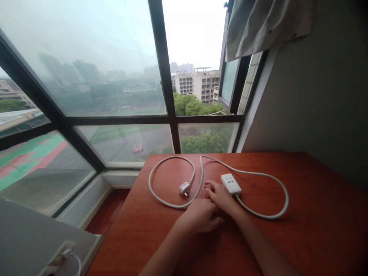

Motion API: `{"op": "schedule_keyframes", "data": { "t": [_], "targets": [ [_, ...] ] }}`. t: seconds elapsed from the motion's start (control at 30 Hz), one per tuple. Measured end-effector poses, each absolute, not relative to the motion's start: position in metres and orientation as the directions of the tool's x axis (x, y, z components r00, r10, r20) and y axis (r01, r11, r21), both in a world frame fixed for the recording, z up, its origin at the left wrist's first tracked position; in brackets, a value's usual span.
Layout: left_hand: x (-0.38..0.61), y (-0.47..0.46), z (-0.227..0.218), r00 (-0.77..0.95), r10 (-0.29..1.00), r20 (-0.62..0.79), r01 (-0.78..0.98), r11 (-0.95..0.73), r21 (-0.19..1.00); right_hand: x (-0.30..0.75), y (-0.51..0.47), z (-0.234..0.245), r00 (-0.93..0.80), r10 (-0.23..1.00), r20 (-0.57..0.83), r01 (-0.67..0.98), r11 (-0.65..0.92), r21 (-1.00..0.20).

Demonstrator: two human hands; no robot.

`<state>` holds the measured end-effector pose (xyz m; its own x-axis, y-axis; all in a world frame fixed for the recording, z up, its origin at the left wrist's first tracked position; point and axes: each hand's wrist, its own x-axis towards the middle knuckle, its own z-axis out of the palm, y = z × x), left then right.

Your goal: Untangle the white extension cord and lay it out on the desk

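My left hand (201, 215) rests low over the desk, its thumb held out to the side and most of its fingers out of sight. Just beyond it lies my right hand (220, 194), palm down with loosely bent fingers, holding nothing. The two hands meet or overlap slightly. Close to the right hand's outer side is a white extension socket (230, 184), lying flat with its outlets up. Its white cord (277, 177) loops across the desk to a white plug (184, 188), whose metal prongs point toward me, left of my hands.
The reddish-brown wooden desk (138, 237) stands against dark-framed windows (171, 76), with one pane swung outward at the right. A grey curtain (264, 27) hangs at upper right. At lower left, a wall outlet (59, 257) has a white cable plugged in.
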<state>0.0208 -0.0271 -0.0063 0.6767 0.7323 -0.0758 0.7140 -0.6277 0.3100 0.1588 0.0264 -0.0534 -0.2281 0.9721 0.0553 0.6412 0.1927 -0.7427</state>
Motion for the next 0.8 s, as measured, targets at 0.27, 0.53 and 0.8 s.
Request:
{"op": "schedule_keyframes", "data": {
  "t": [0.27,0.53,0.8],
  "targets": [
    [0.0203,-0.0268,-0.0080,0.680,0.730,-0.067,0.708,-0.630,0.320,0.1582,0.0261,-0.0522,-0.230,0.972,0.048,0.643,0.188,-0.742],
    [0.0210,-0.0272,-0.0070,0.679,0.731,-0.063,0.708,-0.630,0.318,0.1581,0.0246,-0.0506,-0.226,0.973,0.047,0.655,0.188,-0.732],
    [0.0209,-0.0268,-0.0067,0.682,0.730,-0.043,0.704,-0.639,0.309,0.1582,0.0261,-0.0520,-0.233,0.972,0.037,0.653,0.185,-0.735]
  ]
}}
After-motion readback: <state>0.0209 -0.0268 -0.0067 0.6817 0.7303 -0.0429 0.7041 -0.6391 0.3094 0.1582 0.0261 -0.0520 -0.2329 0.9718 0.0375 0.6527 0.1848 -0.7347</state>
